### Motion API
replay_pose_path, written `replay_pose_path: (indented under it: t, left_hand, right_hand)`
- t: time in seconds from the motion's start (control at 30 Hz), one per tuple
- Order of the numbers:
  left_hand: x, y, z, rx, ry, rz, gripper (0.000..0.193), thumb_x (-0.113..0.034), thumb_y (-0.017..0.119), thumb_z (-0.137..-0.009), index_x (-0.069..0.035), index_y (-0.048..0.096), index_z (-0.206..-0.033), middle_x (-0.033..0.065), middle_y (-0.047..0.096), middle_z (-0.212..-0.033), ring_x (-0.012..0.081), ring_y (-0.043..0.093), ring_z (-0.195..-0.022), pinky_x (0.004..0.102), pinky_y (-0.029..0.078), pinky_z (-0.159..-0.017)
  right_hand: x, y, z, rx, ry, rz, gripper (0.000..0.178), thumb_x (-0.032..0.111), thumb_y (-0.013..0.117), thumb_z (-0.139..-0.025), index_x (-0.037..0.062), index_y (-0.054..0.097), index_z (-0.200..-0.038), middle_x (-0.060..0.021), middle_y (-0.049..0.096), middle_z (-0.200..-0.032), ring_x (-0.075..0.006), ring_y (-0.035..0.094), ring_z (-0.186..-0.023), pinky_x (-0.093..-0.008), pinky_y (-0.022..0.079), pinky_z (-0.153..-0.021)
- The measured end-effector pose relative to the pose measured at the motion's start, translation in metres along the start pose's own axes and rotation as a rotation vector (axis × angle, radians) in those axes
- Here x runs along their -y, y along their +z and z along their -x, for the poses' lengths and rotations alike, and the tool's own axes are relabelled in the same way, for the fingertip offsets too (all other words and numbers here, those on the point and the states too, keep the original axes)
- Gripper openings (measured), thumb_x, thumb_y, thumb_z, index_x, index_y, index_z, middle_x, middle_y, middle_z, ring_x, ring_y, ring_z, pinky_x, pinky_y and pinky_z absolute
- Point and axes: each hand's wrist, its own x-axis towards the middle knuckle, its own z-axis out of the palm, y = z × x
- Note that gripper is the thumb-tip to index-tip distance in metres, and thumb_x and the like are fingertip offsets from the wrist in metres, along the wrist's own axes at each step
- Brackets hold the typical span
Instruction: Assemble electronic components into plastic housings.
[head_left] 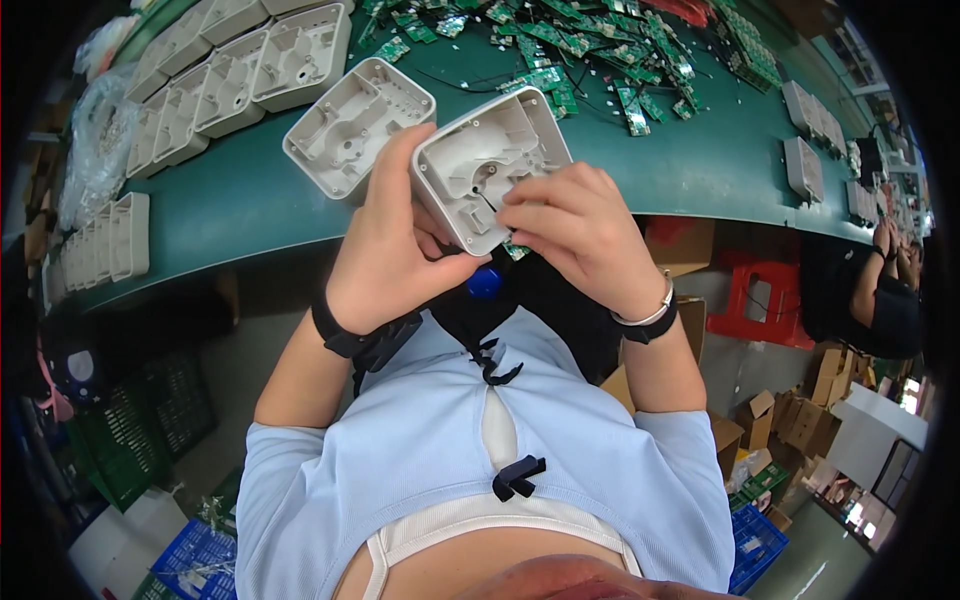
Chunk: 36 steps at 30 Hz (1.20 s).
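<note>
A white plastic housing (pixel 487 140), open side up, is tilted over the table's near edge. My left hand (pixel 375 260) grips its left side, thumb along the near corner and fingers around the wall. Inside are molded posts and a round recess, where a thin black wire (pixel 488 201) shows. My right hand (pixel 590 230) reaches over the right side, fingers pinched together at the wire's end; the fingertips partly cover it. Just below them a small green circuit board (pixel 516 250) peeks out under the housing. Another white housing (pixel 350 125) rests on the table beyond my left hand.
The green table (pixel 240 215) carries rows of white housings (pixel 230 85) at left and a pile of green circuit boards (pixel 590 45) at the back. More housings (pixel 803 168) stand at right, near another person's arm (pixel 870 285). A red stool (pixel 755 305) stands below.
</note>
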Motion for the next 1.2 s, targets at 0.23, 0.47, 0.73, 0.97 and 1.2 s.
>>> replay_pose_path:
  t: [0.23,0.47,0.73,0.97,1.2]
  left_hand:
    - [0.012,0.006,0.003,0.013,-0.011,0.119,0.115,-0.002,0.091,-0.073,-0.008,0.02,-0.163,0.0171,0.057,-0.139,0.0181,0.074,-0.092,0.0258,0.059,-0.069]
    - [-0.003,0.008,0.012,-0.021,0.032,0.21,0.12,-0.01,0.096,-0.072,-0.002,0.019,-0.164,0.0178,0.043,-0.161,0.0215,0.073,-0.101,0.0284,0.059,-0.08]
    - [0.026,-0.077,0.027,-0.455,0.243,-0.377,0.102,-0.02,0.087,-0.084,-0.002,0.027,-0.165,0.0163,0.036,-0.168,0.032,0.045,-0.148,0.0474,0.034,-0.122]
    - [0.053,-0.084,0.017,-0.419,0.046,-0.476,0.109,-0.019,0.09,-0.079,-0.001,0.026,-0.165,0.0208,0.034,-0.168,0.0355,0.033,-0.157,0.0484,0.024,-0.129]
    - [0.052,-0.067,0.003,-0.363,0.079,-0.388,0.117,-0.022,0.095,-0.074,-0.001,0.025,-0.165,0.0249,0.037,-0.164,0.0361,0.04,-0.151,0.0454,0.031,-0.126]
  right_hand:
    - [-0.008,0.0,0.002,0.078,-0.166,0.152,0.02,0.008,0.078,-0.086,0.0096,0.076,-0.106,-0.002,0.074,-0.111,-0.0243,0.069,-0.103,-0.0394,0.051,-0.088]
    - [-0.007,-0.023,0.024,0.005,-0.237,0.214,0.021,0.01,0.072,-0.084,0.012,0.076,-0.104,-0.0003,0.075,-0.106,-0.023,0.07,-0.101,-0.04,0.051,-0.087]
    - [-0.076,-0.162,0.114,-0.117,0.189,0.717,0.022,0.001,0.069,-0.086,0.0101,0.079,-0.103,-0.0054,0.079,-0.111,-0.0289,0.075,-0.094,-0.0378,0.057,-0.076]
    - [-0.189,-0.221,0.175,-0.115,0.425,0.867,0.022,0.007,0.067,-0.094,0.0158,0.079,-0.111,-0.0038,0.079,-0.115,-0.0323,0.076,-0.095,-0.0404,0.06,-0.077]
    - [-0.224,-0.26,0.21,-0.048,0.531,0.944,0.027,0.012,0.062,-0.099,0.0196,0.076,-0.121,-0.0033,0.076,-0.126,-0.034,0.074,-0.103,-0.0447,0.06,-0.083]
